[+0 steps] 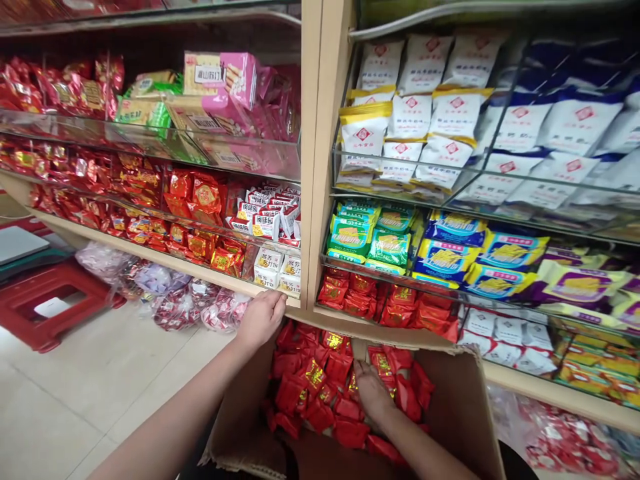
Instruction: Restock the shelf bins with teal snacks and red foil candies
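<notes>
An open cardboard box (pixel 450 413) at the bottom centre holds many small red packets (pixel 320 417) with gold print. My right hand (pixel 373 393) reaches down into the box among the packets, its fingertips partly hidden between them. Above the box's left side, my left hand (pixel 263 320) is closed with its fingers bent at the wooden front edge of the shelf, just below the white cracker packets (pixel 267 267). Whatever it may hold does not show.
Shelves with clear dividers carry red packets (pixel 197 193), white milk-biscuit bags (pixel 365 133) and green packets (pixel 390 248). A wooden post (pixel 314 167) separates them. At the left, a red plastic stool (pixel 65 293) stands on the tiled floor, near bagged goods (pixel 175 303) under the shelf.
</notes>
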`<control>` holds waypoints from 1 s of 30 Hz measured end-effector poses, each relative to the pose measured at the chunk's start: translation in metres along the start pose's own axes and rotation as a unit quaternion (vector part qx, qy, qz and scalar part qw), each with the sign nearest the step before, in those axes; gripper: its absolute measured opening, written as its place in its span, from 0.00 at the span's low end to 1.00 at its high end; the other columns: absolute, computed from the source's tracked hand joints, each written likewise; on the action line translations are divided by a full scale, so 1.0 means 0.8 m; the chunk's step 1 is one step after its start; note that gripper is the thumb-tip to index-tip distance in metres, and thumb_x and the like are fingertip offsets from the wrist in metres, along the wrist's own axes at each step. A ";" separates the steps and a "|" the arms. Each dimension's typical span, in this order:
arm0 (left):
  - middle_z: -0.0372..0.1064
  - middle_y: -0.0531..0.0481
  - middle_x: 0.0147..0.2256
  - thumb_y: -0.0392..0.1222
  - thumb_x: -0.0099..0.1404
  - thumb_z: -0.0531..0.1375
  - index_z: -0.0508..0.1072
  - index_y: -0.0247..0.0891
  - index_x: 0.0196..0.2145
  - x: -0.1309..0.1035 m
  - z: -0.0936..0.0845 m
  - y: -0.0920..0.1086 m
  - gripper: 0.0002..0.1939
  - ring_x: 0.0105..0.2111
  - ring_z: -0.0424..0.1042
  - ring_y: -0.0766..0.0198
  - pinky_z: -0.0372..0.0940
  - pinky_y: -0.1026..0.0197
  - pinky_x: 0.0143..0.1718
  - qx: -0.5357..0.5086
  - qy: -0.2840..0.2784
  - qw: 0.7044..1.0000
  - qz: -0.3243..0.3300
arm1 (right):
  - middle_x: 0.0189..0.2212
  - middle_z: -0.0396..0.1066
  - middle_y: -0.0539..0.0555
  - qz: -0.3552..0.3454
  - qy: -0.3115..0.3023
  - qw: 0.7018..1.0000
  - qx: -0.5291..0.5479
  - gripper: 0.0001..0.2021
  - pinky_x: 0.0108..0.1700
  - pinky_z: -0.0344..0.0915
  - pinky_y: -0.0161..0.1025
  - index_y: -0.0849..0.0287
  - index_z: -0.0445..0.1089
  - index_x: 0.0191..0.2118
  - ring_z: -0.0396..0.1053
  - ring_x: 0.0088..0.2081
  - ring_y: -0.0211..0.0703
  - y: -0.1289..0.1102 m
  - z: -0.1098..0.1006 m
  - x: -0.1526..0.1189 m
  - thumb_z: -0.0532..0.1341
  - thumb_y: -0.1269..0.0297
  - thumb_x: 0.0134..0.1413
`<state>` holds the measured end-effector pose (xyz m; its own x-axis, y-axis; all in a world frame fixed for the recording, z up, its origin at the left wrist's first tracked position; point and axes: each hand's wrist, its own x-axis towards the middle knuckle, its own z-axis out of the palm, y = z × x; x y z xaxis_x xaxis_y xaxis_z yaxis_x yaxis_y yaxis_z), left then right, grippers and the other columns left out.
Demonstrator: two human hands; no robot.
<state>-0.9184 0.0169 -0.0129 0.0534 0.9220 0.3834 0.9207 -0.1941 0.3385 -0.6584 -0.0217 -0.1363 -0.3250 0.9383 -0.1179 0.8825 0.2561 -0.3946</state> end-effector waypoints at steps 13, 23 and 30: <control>0.64 0.46 0.42 0.41 0.60 0.52 0.57 0.40 0.51 -0.080 0.006 0.108 0.20 0.40 0.65 0.63 0.62 0.59 0.43 -0.407 -0.100 0.908 -0.017 | 0.20 0.64 0.47 0.019 0.022 0.902 0.431 0.11 0.29 0.59 0.33 0.57 0.62 0.25 0.63 0.25 0.37 -0.047 -0.108 -0.056 0.54 0.55 0.49; 0.66 0.51 0.29 0.50 0.51 0.60 0.67 0.33 0.36 -0.083 0.008 0.147 0.20 0.25 0.64 0.70 0.61 0.67 0.25 -0.628 -0.264 0.693 -0.234 | 0.18 0.61 0.45 0.105 0.095 0.691 0.709 0.13 0.26 0.58 0.30 0.59 0.63 0.22 0.57 0.22 0.33 -0.078 -0.118 -0.068 0.62 0.55 0.42; 0.62 0.55 0.26 0.49 0.53 0.60 0.64 0.36 0.30 -0.084 0.015 0.152 0.14 0.26 0.60 0.72 0.58 0.67 0.30 -0.645 -0.139 0.719 -0.219 | 0.31 0.70 0.51 0.071 0.093 0.728 0.675 0.14 0.33 0.64 0.35 0.59 0.65 0.34 0.66 0.32 0.40 -0.097 -0.106 -0.077 0.64 0.58 0.40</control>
<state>-0.8052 -0.0649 -0.0074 0.1087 0.9858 -0.1280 -0.2419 0.1511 0.9585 -0.6779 -0.0793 -0.0210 -0.1006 0.9806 -0.1684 -0.2777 -0.1902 -0.9416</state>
